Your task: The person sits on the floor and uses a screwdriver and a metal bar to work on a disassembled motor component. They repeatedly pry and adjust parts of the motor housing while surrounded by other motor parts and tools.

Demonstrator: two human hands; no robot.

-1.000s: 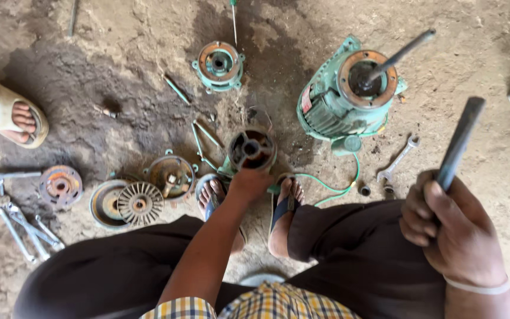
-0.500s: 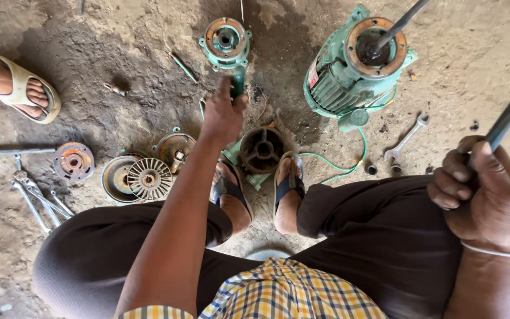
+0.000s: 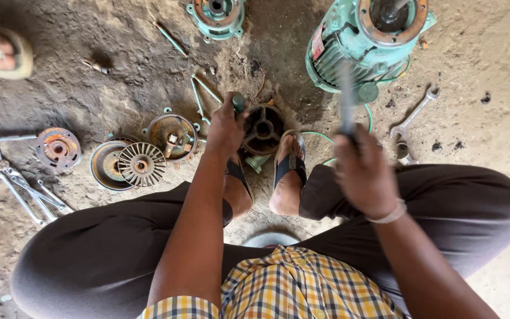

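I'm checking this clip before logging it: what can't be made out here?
- Rod in right hand: motion-blurred.
- Green tool in left hand: mostly hidden by the fingers.
- Motor: top cut off by frame edge.
- Round rusty part: near side hidden by left hand and feet.

A short green-handled tool (image 3: 238,103) stands nearly upright, gripped in the left hand (image 3: 225,127), its handle top showing just above the fingers. It sits at the left rim of a round, rusty dark metal motor housing (image 3: 264,127) that lies open-side up on the dirt floor, between the person's sandalled feet. A long grey metal rod (image 3: 346,94), blurred, points up and away, its lower end clenched in the right hand (image 3: 364,174).
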